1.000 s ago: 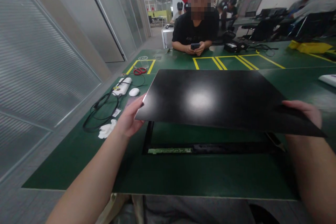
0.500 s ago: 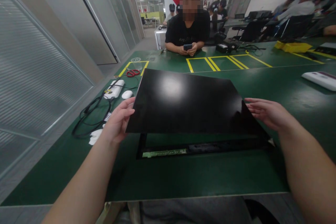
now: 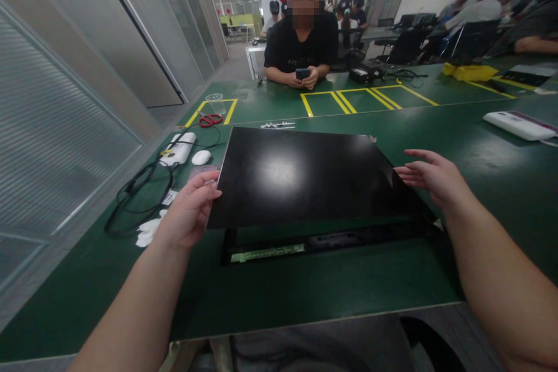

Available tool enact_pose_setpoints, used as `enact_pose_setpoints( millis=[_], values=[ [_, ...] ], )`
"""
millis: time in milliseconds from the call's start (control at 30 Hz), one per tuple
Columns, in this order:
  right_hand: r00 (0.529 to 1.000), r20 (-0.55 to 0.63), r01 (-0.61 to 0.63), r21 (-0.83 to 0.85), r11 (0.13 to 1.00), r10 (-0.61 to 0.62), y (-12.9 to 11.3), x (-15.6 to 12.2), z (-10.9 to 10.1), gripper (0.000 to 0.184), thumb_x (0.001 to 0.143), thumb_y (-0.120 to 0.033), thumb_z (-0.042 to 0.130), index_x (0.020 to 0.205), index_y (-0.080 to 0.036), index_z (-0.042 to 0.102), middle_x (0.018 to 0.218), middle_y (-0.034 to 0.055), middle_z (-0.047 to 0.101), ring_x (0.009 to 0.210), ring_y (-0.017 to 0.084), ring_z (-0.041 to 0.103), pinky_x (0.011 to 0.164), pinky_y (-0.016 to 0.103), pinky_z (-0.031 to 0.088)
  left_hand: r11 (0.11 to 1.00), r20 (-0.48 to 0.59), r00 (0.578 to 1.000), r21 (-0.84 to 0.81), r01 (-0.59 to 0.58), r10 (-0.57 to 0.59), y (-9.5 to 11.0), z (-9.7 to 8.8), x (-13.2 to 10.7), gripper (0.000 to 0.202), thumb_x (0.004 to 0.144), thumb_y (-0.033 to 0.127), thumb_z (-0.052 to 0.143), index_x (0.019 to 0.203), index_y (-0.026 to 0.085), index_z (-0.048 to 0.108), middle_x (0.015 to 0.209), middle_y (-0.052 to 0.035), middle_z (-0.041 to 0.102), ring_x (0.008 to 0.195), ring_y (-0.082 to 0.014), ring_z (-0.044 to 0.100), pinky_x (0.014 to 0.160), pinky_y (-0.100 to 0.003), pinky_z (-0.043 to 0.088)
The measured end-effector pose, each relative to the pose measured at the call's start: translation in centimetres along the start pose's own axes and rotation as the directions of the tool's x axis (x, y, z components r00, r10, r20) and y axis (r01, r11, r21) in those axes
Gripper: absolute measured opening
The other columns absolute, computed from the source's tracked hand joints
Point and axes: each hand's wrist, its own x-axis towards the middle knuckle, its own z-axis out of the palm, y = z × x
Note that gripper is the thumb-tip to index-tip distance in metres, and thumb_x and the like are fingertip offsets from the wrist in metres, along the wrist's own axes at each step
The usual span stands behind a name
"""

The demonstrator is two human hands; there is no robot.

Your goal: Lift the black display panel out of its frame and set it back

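Note:
A glossy black display panel [image 3: 300, 180] is tilted over a thin black frame [image 3: 361, 238], its left side raised and its right side low. A green circuit board strip [image 3: 268, 253] runs along the frame's near side. My left hand [image 3: 194, 206] pinches the panel's left edge, thumb on top and fingers around the side. At the right edge, my right hand [image 3: 429, 177] has its fingers stretched out and apart, fingertips close to the edge; whether they touch it I cannot tell. The panel hides most of the frame's far part.
On the left lie a black cable [image 3: 139, 197], a white power strip [image 3: 178, 148], a white mouse [image 3: 201, 157], red-handled scissors [image 3: 210, 121] and crumpled tissue [image 3: 148, 232]. A white device [image 3: 518, 125] rests at right. Across the green table [image 3: 331, 296] a person [image 3: 300, 46] holds a phone [image 3: 302, 74].
The panel's far edge has come down, showing small pale pieces on the table behind it. My right hand's fingers have spread further apart. The view has shifted slightly.

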Motion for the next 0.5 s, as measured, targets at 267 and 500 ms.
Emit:
enact_pose_setpoints(
  millis=[267,500],
  values=[
    [0.998,-0.028,0.052,-0.054,0.997,-0.053,1.3,1.6,-0.2,0.033,0.074,-0.014,0.067,0.105,-0.022,0.074,0.076,0.0058,0.074,0.057,0.011,0.057,0.044,0.020,0.036,1.000,-0.013,1.000,0.011,0.017,-0.017,-0.2,0.0,0.4,0.052,0.046,0.009,0.070,0.097,0.017,0.064,0.069,0.0036,0.068,0.058,-0.0162,0.064,0.049,-0.022,0.052],
    [0.998,-0.028,0.048,-0.070,0.996,-0.050,1.5,1.7,0.0,0.024,0.072,-0.014,0.067,0.095,-0.021,0.071,0.074,0.0045,0.075,0.051,0.009,0.052,0.045,0.020,0.036,0.999,0.016,0.999,0.017,0.046,-0.046,-0.6,-0.3,0.4,0.049,0.048,0.008,0.071,0.095,0.019,0.061,0.070,0.0033,0.067,0.055,-0.0153,0.062,0.047,-0.022,0.051]
  ],
)
